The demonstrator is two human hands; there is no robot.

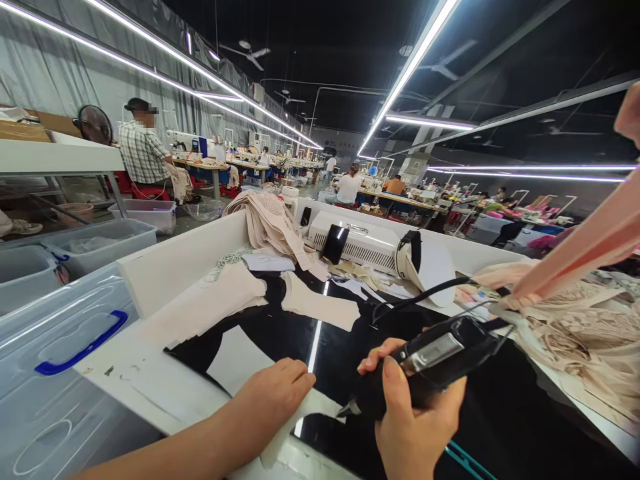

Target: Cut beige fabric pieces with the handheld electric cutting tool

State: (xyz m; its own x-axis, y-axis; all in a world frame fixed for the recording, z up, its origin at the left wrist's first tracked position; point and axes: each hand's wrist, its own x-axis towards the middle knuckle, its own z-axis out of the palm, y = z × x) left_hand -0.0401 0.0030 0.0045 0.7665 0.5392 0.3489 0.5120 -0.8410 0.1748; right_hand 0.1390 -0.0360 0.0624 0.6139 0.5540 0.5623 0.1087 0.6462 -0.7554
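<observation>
My right hand (415,427) is wrapped round a black corded hand tool (375,393) with a silver plate on its body. Its pointed metal tip is at the right end of a pale fabric piece (326,404). My left hand (267,400) presses on that fabric, fingers together and curled over it; the fingertips are hidden. Beneath lies a glossy black work surface (330,353). A white sheet (237,360) shows just beyond my left hand. Farther back are a cream stack of cut fabric (317,303) and a longer pale stack (215,300).
A white box-shaped device (357,237), a dark phone-like object (335,244) and draped beige fabric (267,223) line the back. Peach fabric strips (585,240) hang at right above heaped beige fabric (585,333). Clear plastic bins (75,360) stand left. People work at sewing tables beyond.
</observation>
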